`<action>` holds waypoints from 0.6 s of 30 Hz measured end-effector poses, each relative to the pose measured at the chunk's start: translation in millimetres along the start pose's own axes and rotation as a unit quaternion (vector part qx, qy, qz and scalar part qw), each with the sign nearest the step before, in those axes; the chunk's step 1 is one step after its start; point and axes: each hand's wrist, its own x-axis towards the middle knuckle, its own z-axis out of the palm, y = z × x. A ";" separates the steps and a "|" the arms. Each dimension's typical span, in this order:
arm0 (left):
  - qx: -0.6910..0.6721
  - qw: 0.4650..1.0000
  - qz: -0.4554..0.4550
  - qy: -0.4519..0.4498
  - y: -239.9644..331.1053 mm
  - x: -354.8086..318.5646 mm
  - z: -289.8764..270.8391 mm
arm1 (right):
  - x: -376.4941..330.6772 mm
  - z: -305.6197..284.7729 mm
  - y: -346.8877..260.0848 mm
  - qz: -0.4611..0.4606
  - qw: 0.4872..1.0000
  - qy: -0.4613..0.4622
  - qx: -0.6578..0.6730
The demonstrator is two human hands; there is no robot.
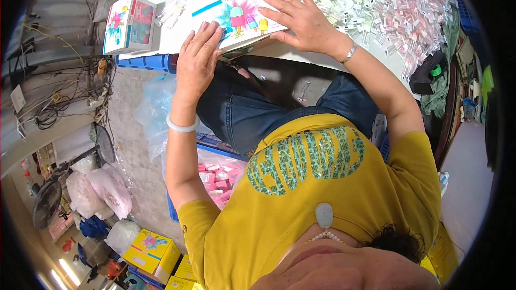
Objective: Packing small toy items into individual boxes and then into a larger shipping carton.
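A flat printed carton (236, 16), white with ice-lolly pictures and pink and blue stripes, lies at the near edge of the white counter (177, 40), partly overhanging it above the person's lap. The left hand (198, 59) rests flat on its near left corner, fingers spread and not closed on anything; the right hand (301, 19) presses palm-down on its right end, grip likewise apart. The carton looks like light, thin card: stiff enough to hold its shape but easy to dent or crease, so it is best taken by its edges or corners. Behind it spreads a heap of small wrapped sachets (376, 0) in pink, green and white. A second carton (130, 24) stands upright at the counter's left end.
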 end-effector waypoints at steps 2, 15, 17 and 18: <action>-0.009 1.000 0.001 0.018 -1.7 -1.6 3.0 | 0.2 -0.3 0.7 -0.006 1.000 -0.003 -0.007; 0.059 0.997 0.006 0.056 11.3 -9.8 13.5 | -0.8 3.8 5.9 -0.015 1.000 0.008 -0.018; 0.065 0.996 0.006 0.058 11.9 -8.4 15.4 | -0.6 7.7 12.6 -0.005 0.999 0.004 -0.040; 0.010 0.997 -0.008 0.073 14.4 -6.8 17.0 | -1.3 8.1 16.2 -0.005 0.999 0.005 -0.040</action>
